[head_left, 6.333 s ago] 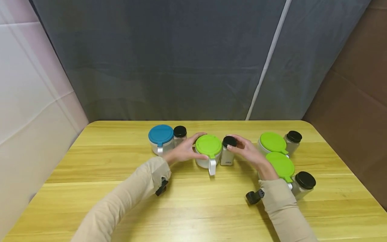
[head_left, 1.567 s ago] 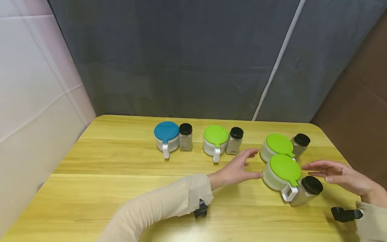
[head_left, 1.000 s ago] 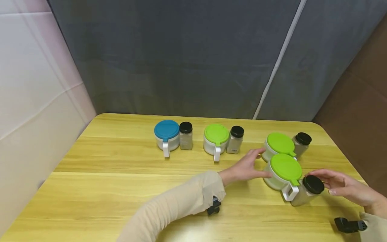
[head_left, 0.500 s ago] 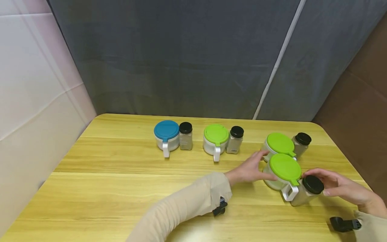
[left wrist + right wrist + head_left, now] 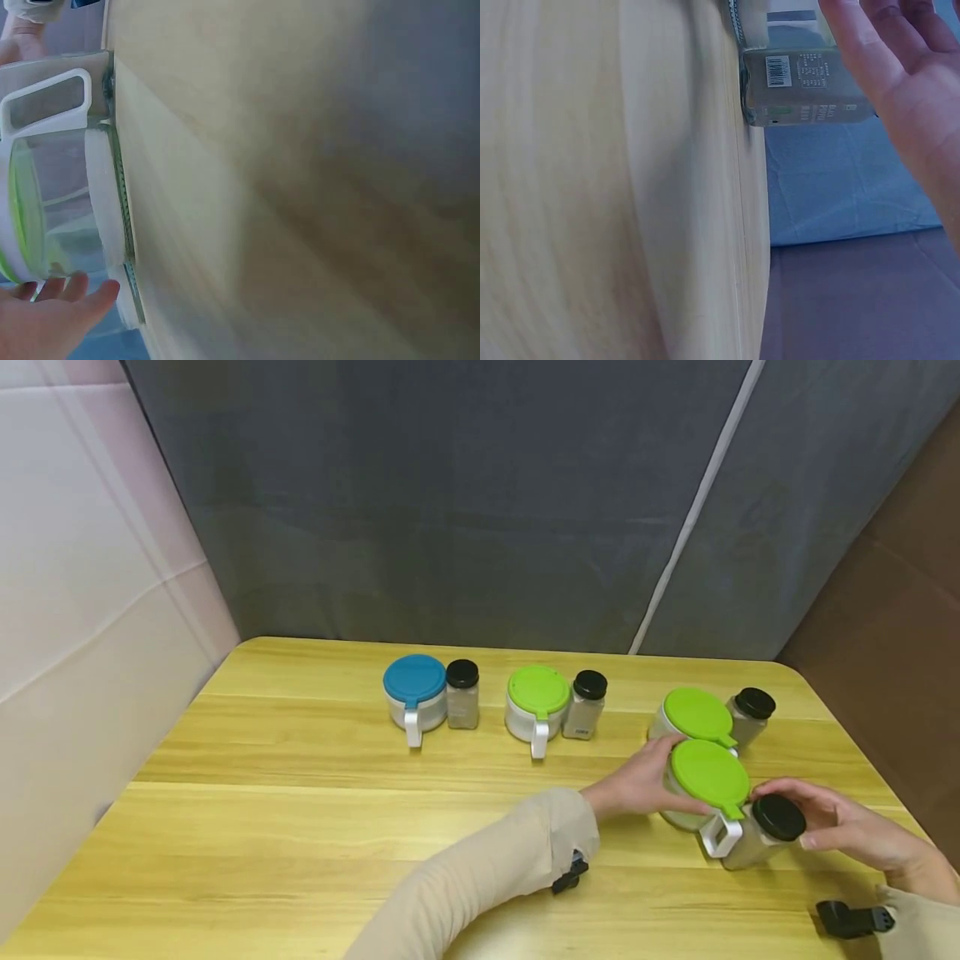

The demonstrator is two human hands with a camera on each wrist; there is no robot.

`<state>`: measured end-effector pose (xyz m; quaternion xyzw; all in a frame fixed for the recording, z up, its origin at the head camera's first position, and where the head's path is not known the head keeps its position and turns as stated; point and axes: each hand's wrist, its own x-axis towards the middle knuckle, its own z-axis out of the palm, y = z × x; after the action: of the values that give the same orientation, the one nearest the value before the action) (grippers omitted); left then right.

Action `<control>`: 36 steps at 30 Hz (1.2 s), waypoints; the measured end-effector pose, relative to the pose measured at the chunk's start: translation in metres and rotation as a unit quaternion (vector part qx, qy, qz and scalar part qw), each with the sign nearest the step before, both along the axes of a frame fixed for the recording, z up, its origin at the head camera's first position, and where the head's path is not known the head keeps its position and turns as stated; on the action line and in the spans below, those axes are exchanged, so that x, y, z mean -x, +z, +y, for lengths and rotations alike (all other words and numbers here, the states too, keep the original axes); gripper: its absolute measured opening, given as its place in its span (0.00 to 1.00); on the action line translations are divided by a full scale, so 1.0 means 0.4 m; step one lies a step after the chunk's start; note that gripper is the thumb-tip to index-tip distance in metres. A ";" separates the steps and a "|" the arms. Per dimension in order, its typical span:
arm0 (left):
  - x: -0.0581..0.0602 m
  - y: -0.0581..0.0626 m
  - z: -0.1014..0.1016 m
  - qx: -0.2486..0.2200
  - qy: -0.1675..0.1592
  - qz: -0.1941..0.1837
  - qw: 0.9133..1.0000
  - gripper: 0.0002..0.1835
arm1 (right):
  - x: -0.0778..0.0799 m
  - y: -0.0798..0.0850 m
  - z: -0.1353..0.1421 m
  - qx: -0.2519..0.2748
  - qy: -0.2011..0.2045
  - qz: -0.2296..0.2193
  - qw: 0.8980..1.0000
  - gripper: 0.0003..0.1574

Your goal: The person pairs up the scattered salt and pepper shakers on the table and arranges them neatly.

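Observation:
A seasoning jar (image 5: 708,774) with a green lid and white handle stands at the front right of the table. My left hand (image 5: 643,783) holds its left side, thumb across the front and fingers behind. In the left wrist view, fingertips (image 5: 73,286) meet the clear jar wall (image 5: 71,202). Against the jar's handle side stands a square spice bottle (image 5: 753,843) with a black cap. Beside it my right hand (image 5: 862,827) curves loosely, fingers behind the cap and thumb to its right. The right wrist view shows the labelled bottle (image 5: 806,86) alongside the palm; contact is unclear.
Just behind are another green-lidded jar (image 5: 697,714) and a black-capped bottle (image 5: 750,714). Farther left stand a green-lidded jar (image 5: 537,697) with a bottle (image 5: 583,710), then a blue-lidded jar (image 5: 416,689) with a bottle (image 5: 462,697). A grey curtain (image 5: 420,502) borders the table's back.
Earlier both hands were at the middle jar and bottle, which now stand alone. My left hand has moved right onto the front green-lidded jar; my right hand has come in beside the front bottle.

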<state>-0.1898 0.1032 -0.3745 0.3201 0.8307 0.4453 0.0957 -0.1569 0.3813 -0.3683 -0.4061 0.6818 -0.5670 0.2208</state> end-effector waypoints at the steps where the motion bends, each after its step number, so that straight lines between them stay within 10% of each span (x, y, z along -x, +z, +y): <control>1: -0.001 0.002 0.002 0.006 0.004 0.004 1.000 0.50 | -0.001 0.000 0.000 -0.001 -0.002 0.004 1.000 0.36; 36: -0.012 -0.010 0.018 0.032 0.048 0.066 0.996 0.50 | -0.017 -0.002 -0.009 0.026 -0.001 -0.077 0.997 0.32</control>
<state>-0.1851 0.1104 -0.3786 0.3049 0.8636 0.4004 0.0296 -0.1502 0.3776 -0.3690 -0.3659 0.6484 -0.6144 0.2610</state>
